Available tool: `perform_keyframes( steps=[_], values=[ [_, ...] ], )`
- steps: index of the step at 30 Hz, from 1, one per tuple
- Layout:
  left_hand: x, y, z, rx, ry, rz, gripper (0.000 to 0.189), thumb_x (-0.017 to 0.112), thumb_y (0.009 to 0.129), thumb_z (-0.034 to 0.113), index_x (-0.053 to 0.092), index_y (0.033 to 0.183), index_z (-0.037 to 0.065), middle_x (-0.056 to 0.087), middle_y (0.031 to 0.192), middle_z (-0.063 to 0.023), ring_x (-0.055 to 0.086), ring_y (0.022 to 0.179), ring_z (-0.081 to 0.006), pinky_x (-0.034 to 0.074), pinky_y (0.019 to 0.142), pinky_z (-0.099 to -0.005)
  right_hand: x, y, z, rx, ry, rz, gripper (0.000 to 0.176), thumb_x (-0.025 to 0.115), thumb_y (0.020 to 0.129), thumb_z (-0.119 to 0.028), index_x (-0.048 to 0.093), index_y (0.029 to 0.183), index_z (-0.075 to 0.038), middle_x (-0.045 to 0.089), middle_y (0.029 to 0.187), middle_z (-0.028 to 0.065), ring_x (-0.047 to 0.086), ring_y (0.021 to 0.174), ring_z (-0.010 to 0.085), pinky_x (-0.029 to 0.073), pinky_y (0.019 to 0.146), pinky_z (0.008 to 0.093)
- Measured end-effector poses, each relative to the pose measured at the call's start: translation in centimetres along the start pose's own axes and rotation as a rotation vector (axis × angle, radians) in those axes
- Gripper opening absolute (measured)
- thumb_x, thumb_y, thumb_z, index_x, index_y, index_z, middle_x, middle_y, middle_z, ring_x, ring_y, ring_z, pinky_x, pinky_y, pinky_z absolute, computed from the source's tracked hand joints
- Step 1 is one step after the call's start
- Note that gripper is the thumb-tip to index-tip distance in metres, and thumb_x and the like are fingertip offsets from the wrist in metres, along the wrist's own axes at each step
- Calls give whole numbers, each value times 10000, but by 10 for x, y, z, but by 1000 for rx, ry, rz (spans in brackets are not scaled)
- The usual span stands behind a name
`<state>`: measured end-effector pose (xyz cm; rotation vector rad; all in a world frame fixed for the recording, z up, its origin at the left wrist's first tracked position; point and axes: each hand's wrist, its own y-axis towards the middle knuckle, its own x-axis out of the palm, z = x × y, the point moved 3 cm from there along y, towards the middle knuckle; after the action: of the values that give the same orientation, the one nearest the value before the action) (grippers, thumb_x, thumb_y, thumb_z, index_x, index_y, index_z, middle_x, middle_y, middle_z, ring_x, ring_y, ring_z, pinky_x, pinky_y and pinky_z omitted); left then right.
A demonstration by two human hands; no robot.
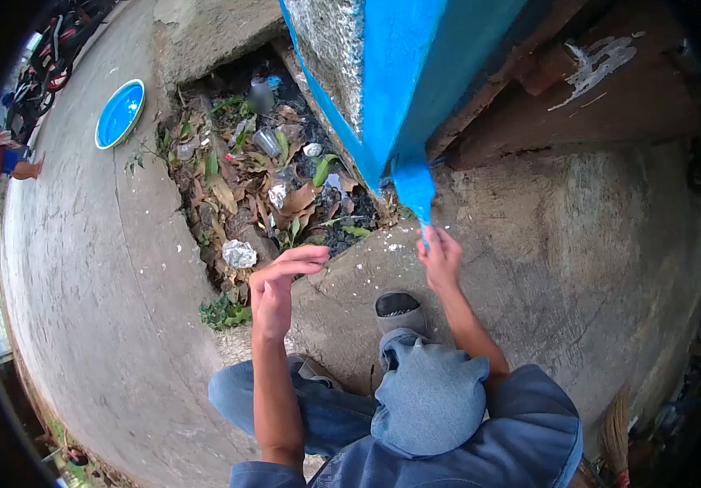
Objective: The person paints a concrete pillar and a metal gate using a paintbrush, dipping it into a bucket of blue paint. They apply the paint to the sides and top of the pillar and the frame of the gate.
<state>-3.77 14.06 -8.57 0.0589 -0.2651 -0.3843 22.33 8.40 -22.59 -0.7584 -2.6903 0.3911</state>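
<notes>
My right hand (441,259) is closed round the handle of a blue paint-covered brush (414,189). The brush's bristles touch the foot of a bright blue pillar (395,73), near its bottom corner. My left hand (284,285) is raised over the edge of a debris-filled pit, fingers stretched out and together, with the thumb apart and nothing held. Unpainted rough grey plaster (328,49) shows on the pillar's left side.
A round tray of blue paint (120,114) lies on the concrete at the upper left. Leaves, foil and plastic cups fill the pit (239,254). Motorcycles (58,61) and a person's bare foot (27,170) are at the far left. A broom (616,427) is at the lower right.
</notes>
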Motion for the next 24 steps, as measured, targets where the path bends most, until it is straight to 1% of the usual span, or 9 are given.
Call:
perform_keyframes(
  steps=[5, 7, 8, 9, 11, 14, 18, 20, 24],
  values=[
    [4, 1, 2, 16, 3, -14, 679, 433, 908, 603, 693, 941, -23, 630, 1080, -242, 603, 1011, -318, 424, 923, -456, -2, 22, 63, 109, -44, 43, 258, 593, 926, -228, 639, 853, 15, 530, 614, -5, 449, 489, 45, 325, 412, 201],
    [4, 0, 4, 27, 4, -17, 683, 428, 909, 605, 693, 941, -24, 630, 1080, -241, 603, 1010, -317, 424, 922, -456, -8, 23, 79, 273, -102, 119, 260, 586, 934, -230, 635, 842, 9, 517, 608, -9, 418, 471, 33, 281, 388, 196],
    [3, 0, 4, 33, 6, -14, 688, 423, 910, 607, 693, 941, -24, 630, 1081, -241, 604, 1008, -316, 424, 921, -456, -11, 26, 82, 268, -100, 114, 260, 586, 934, -230, 635, 842, 9, 517, 608, -9, 418, 471, 33, 281, 388, 196],
    [2, -2, 4, 34, 9, -11, 688, 423, 910, 607, 693, 941, -24, 630, 1081, -241, 604, 1008, -316, 424, 921, -456, -11, 23, 79, 303, -118, 125, 261, 588, 932, -228, 634, 835, 10, 519, 604, -7, 416, 459, 34, 277, 382, 199],
    [0, -4, 3, 21, 62, -21, 748, 317, 922, 645, 693, 942, -2, 619, 1116, -233, 591, 1031, -332, 403, 949, -463, -9, 20, 73, 337, -135, 134, 262, 591, 929, -227, 634, 828, 10, 521, 599, -5, 414, 448, 35, 273, 376, 202],
    [-1, -4, 4, 30, 56, -21, 742, 320, 922, 643, 692, 940, 1, 619, 1116, -232, 591, 1031, -333, 404, 950, -464, -5, 26, 53, 352, -158, 189, 259, 586, 928, -217, 634, 812, 9, 521, 590, 0, 406, 430, 40, 266, 370, 205],
    [3, -2, 4, 32, 37, -21, 747, 318, 922, 644, 690, 938, -4, 619, 1117, -232, 591, 1031, -334, 407, 944, -465, 7, 42, 27, 323, -264, 85, 248, 593, 921, -207, 630, 807, 10, 525, 592, 6, 403, 427, 42, 260, 367, 207],
    [6, 0, 6, 17, 4, -13, 688, 440, 903, 606, 690, 940, -34, 625, 1090, -250, 600, 1022, -323, 425, 926, -453, 15, 46, 14, 302, -305, 38, 247, 597, 918, -206, 626, 812, 15, 524, 594, 6, 398, 424, 42, 257, 365, 209],
    [6, 0, 6, 51, -15, -18, 685, 446, 900, 604, 690, 938, -35, 624, 1090, -253, 598, 1028, -325, 424, 929, -456, 24, 33, -14, 341, -164, -10, 249, 597, 920, -204, 616, 849, 34, 514, 604, 1, 374, 429, 36, 244, 368, 203]
  ],
)
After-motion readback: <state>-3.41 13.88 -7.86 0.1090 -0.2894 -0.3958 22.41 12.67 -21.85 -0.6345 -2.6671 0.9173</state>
